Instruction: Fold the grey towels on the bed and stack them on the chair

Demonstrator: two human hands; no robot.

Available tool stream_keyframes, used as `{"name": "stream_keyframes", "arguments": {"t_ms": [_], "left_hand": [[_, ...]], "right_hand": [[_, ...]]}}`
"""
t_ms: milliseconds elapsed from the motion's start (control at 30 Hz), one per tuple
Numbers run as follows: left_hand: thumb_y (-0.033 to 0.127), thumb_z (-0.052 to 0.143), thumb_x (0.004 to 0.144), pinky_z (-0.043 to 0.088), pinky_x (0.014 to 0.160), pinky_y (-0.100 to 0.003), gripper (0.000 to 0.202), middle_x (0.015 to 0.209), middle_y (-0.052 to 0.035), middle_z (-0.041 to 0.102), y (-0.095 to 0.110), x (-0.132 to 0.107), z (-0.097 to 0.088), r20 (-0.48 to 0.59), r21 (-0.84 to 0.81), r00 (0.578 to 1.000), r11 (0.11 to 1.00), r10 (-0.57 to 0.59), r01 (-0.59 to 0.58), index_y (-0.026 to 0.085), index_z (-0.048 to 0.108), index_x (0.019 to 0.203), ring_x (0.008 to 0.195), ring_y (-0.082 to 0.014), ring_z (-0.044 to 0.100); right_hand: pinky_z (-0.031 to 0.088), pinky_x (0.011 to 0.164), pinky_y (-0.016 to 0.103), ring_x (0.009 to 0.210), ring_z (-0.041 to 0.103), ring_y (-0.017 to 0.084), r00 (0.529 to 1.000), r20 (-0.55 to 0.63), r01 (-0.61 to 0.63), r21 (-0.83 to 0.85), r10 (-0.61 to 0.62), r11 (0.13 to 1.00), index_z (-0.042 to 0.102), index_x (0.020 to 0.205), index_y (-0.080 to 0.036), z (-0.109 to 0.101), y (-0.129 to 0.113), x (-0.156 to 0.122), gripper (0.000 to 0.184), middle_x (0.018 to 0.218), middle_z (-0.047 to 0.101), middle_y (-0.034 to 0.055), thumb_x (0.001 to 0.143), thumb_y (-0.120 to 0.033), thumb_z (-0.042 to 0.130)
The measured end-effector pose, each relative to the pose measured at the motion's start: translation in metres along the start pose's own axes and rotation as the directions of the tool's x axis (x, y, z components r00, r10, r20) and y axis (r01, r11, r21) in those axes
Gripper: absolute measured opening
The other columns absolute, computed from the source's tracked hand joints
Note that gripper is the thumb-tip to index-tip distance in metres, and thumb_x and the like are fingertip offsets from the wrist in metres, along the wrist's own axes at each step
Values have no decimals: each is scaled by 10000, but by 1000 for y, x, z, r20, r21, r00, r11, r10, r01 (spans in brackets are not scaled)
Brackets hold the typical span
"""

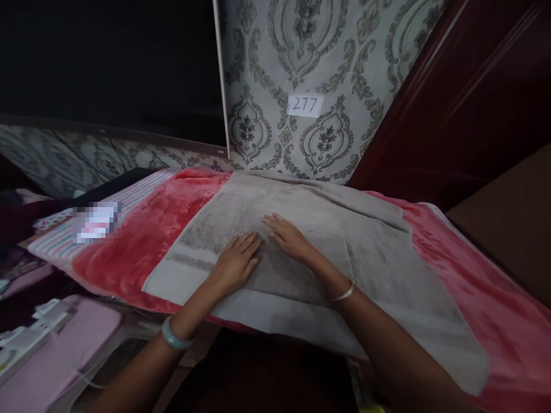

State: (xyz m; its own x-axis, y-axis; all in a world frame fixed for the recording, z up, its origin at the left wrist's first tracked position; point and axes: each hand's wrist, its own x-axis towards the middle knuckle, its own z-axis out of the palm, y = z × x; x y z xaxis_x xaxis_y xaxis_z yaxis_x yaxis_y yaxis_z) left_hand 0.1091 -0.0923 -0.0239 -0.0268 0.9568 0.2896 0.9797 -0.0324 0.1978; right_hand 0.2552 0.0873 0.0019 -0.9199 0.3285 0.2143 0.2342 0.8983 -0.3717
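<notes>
A grey towel (365, 246) lies spread over a red blanket (142, 241) on a raised surface. My left hand (236, 261) rests flat on the towel's middle, fingers stretched out and together. My right hand (290, 236) lies flat just beside it, fingers extended toward the left, almost touching the left fingertips. Neither hand holds anything. A pale green bangle sits on my left wrist and a thin silver bangle on my right wrist.
Patterned grey wallpaper (301, 51) with a paper label reading 277 (305, 105) stands behind. A dark wooden panel (465, 97) rises at the right. A striped cloth (64, 232) lies at the left, with pink fabric (64, 350) and a white power strip (30, 332) below.
</notes>
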Motion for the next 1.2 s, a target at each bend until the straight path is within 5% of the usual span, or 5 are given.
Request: {"name": "stream_keyframes", "arguments": {"t_ms": [233,467,700,900,1200], "left_hand": [[433,507,1006,199,1265,-604,589,1674,-115,319,1,-15,17,121,29,982,988,149,-153,272,415,1565,1574,-301,227],[341,562,982,227,1275,-580,673,1711,-56,230,16,-63,32,31,38,983,983,178,-179,332,314,1607,1584,-295,188],[267,425,1022,387,1221,-507,540,1567,-61,507,15,-90,25,-80,-99,983,980,166,-173,297,430,1561,1489,-246,420],[343,319,1048,453,1177,-440,503,1500,-79,582,-4,-17,-8,-132,-299,991,952,28,-67,224,534,1487,1401,-213,532],[391,382,1010,293,1251,-413,594,1640,-156,378,-34,150,-2,198,5,977,997,-75,75,137,424,1545,1533,-236,339]], "right_hand": [[175,1248,589,1580,155,285,993,116,-1,-211,26,978,361,1608,-282,32,9,26,543,1707,244,46,1069,-346,378],[177,1252,568,1582,152,265,994,110,3,-232,24,973,345,1613,-314,34,11,22,544,1712,230,31,1075,-391,352],[164,1251,597,1581,147,294,990,136,-4,-230,37,973,343,1614,-298,30,-1,17,550,1709,230,41,1082,-435,365],[108,1263,602,1588,105,290,961,228,187,-113,-158,976,337,1612,-315,34,-30,-31,626,1696,260,66,1047,-553,465],[246,1270,439,1519,345,249,945,231,179,225,-231,958,507,1534,-270,10,-56,-93,559,1594,467,38,1032,-515,520]]}}
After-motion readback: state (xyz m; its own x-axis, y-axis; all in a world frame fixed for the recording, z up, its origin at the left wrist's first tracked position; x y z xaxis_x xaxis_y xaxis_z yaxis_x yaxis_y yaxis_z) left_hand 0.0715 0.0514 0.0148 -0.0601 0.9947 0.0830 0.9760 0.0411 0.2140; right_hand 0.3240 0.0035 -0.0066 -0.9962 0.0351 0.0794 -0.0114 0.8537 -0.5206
